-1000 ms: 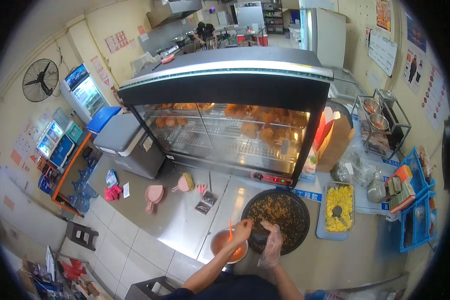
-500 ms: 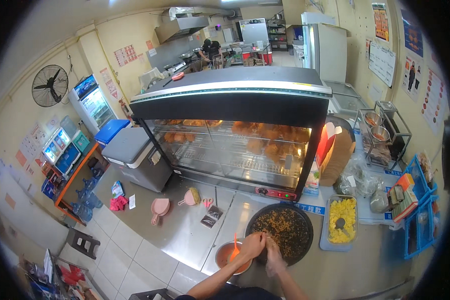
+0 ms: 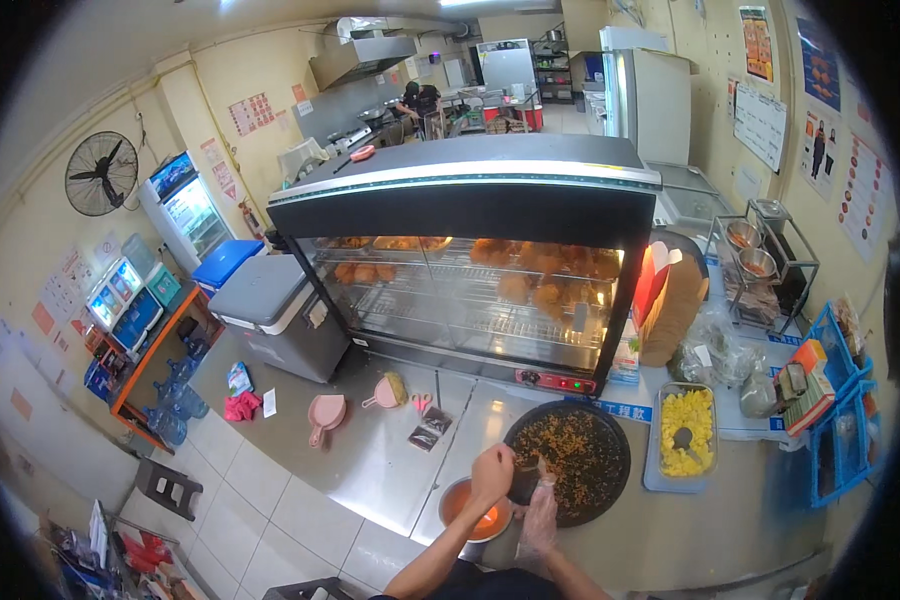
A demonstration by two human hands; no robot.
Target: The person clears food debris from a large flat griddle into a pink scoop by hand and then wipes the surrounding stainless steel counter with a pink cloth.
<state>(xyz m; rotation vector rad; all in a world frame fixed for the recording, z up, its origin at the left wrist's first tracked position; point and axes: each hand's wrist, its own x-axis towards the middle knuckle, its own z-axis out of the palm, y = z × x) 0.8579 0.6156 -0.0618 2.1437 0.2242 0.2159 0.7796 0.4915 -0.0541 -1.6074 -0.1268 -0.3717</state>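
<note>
On the round, black, flat pan (image 3: 621, 455), golden-brown crumbs (image 3: 572, 452) lie scattered, thinnest toward eight o'clock. The person's bare left hand (image 3: 492, 474) is over the pan's nine-o'clock edge, fingers curled; the right hand (image 3: 540, 518), in a loose clear plastic glove, is at seven o'clock. Whether either set of fingers grips anything, I cannot tell.

The pale-rimmed round bowl of orange sauce (image 3: 446, 497) is just beside the pan at eight o'clock, under the left forearm: a dropped elbow could dip into it or tip it. Crumbs could spill over the nearby rim if the hands sweep outward. The baggy glove could snag or slip, and the bare fingers could contaminate the crumbs.
</note>
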